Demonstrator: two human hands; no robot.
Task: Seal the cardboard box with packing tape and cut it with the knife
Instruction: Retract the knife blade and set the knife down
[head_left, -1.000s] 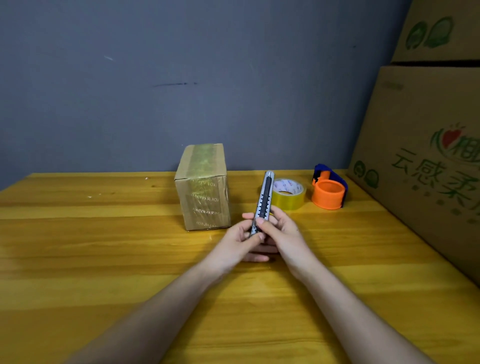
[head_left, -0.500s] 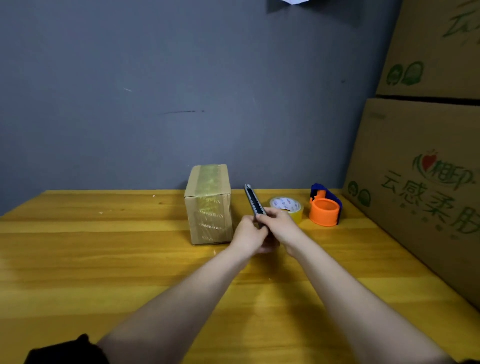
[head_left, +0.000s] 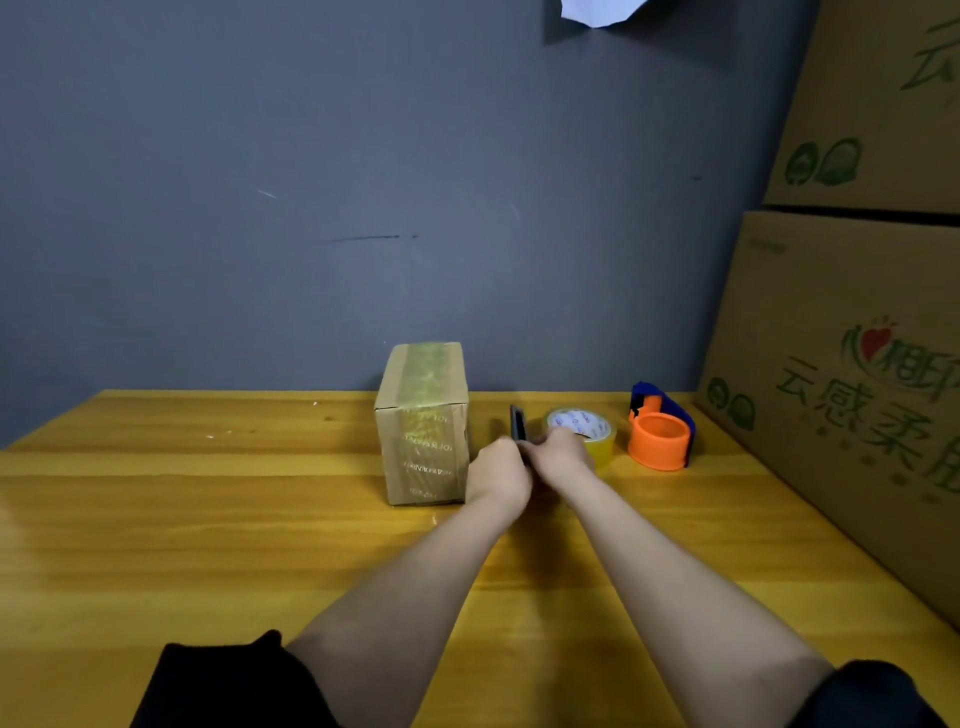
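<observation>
Your left hand and right hand are both curled around the lower body of the utility knife, which you hold together just above the bench, between the cardboard box and the packing tape roll. Only the dark upper end of the knife shows above your knuckles, standing roughly upright; whether the blade is extended cannot be determined from this view. The two-handed grasp probably serves to steady the body with one hand while the other works the slider, so treat the knife as live until you confirm the blade position. The cardboard box stands upright on the bench just to the left of your hands, close to the left wrist but apparently not touching it. A strip of yellowish tape already runs along its top and down its near face, so the sealing appears largely done; the remaining step is probably the cut or stowing the blade. The tape roll lies flat, partly hidden behind your right hand, within easy reach. The orange tape dispenser sits just right of the roll, and large printed cartons are stacked at the right edge of the bench.
</observation>
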